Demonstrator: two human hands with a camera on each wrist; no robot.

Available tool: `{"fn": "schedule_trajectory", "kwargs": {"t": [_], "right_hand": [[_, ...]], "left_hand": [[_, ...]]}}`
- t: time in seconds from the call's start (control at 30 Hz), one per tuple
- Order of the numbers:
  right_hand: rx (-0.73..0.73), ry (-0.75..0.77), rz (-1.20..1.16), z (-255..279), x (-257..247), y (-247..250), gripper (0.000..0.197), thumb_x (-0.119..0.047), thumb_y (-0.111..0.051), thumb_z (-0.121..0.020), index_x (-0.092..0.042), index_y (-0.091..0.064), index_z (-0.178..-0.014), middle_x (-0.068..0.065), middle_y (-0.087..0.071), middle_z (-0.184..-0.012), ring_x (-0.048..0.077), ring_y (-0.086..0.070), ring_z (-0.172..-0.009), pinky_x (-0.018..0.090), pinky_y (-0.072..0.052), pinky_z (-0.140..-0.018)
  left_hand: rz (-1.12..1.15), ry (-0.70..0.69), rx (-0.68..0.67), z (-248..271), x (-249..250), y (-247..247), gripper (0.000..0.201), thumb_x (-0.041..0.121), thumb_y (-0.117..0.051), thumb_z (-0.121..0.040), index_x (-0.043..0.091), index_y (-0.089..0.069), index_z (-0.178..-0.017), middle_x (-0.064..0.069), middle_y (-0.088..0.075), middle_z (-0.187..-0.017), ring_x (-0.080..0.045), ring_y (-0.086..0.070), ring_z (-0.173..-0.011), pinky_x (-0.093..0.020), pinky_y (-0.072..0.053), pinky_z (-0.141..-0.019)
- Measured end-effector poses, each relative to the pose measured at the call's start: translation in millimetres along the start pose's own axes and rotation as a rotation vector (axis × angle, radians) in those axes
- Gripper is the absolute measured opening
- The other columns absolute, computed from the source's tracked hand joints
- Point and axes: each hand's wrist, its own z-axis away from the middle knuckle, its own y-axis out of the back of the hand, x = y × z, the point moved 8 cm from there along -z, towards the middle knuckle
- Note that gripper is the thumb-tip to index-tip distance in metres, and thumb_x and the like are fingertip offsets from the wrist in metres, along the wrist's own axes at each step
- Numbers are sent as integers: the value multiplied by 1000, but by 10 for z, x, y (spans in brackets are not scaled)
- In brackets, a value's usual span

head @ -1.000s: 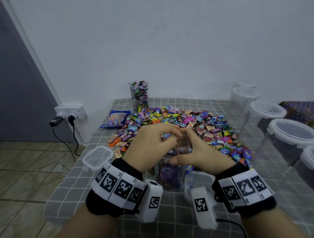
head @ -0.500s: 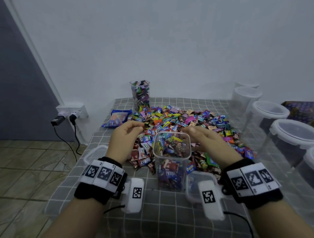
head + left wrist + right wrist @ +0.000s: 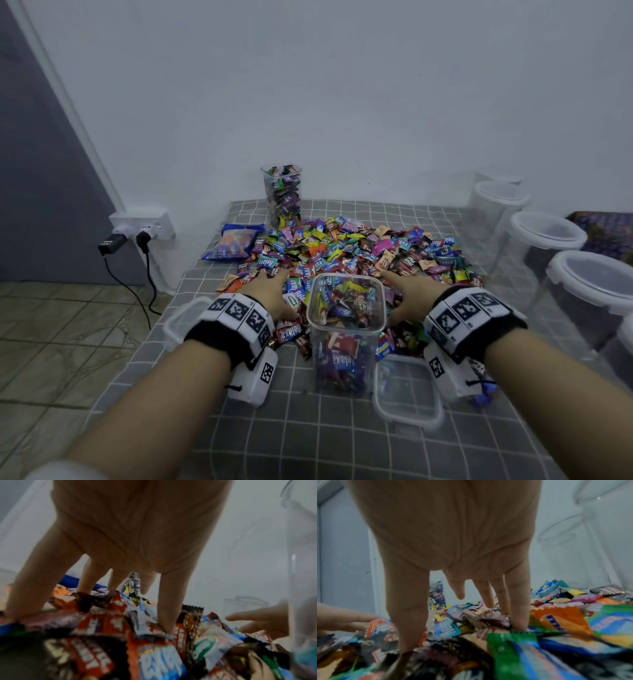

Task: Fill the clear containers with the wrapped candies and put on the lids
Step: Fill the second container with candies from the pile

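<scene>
Both hands left the square container [image 3: 345, 329]; left hand [image 3: 270, 291] and right hand [image 3: 409, 296] now press spread fingers into the candy pile [image 3: 359, 250], probably to scoop more.

Dim, flat, bluish indoor light with soft, faint shadows; head view bends straight lines at its edges; both wrist views are blurred and grainy, nearest wrappers smeared out of focus

"Relaxa" on several candy wrappers [image 3: 297, 332] of the pile.
</scene>
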Motion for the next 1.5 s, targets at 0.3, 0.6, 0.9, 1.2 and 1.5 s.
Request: {"fn": "schedule_trajectory", "kwargs": {"t": [0.3, 0.6, 0.9, 1.2, 1.5], "right_hand": [[-74, 70, 162, -212, -230, -64, 47, -35, -60, -90, -17, -50, -132, 7, -59, -125, 25, -55, -108, 29, -43, -85], [35, 48, 225, -257, -248, 6, 28, -25, -50, -95, -13, -58, -118, 9, -61, -118, 26, -57, -106, 28, -42, -76], [150, 33, 5, -143, -221, 120, 24, -20, -51, -94, -12, -66, -111, 8, -66, -109, 24, -60, -97, 24, -39, -69], [331, 102, -334, 129, -199, 421, 16, -9, -53, -89, -14, -68, -89, 1, -58, -83, 16, -52, -77, 20, -40, -58], [505, 215, -607, 570, -273, 776, 12, -4, -60, -85, -12, -68, -85, -3, -58, -72, 12, -55, -60, 19, -47, -57]], "left_hand": [[-157, -141, 61, -67, 175, -28, 45, 29, -53, -93, 27, -45, -137, -7, -61, -125, -28, -56, -112, -34, -46, -86], [-73, -71, 176, -64, 115, 99, 23, 28, -61, -89, 15, -61, -108, -8, -66, -106, -27, -60, -100, -36, -49, -79], [74, -79, 240, 97, 106, 230, 7, 12, -56, -88, 13, -63, -88, -7, -65, -97, -22, -57, -90, -29, -42, -74], [314, -105, 396, 299, 116, 453, 12, 17, -64, -85, 17, -58, -76, -2, -60, -81, -18, -52, -78, -24, -35, -67], [541, -132, 453, 502, 129, 574, 30, 13, -68, -81, 24, -52, -58, 3, -57, -66, -18, -56, -69, -26, -40, -62]]}}
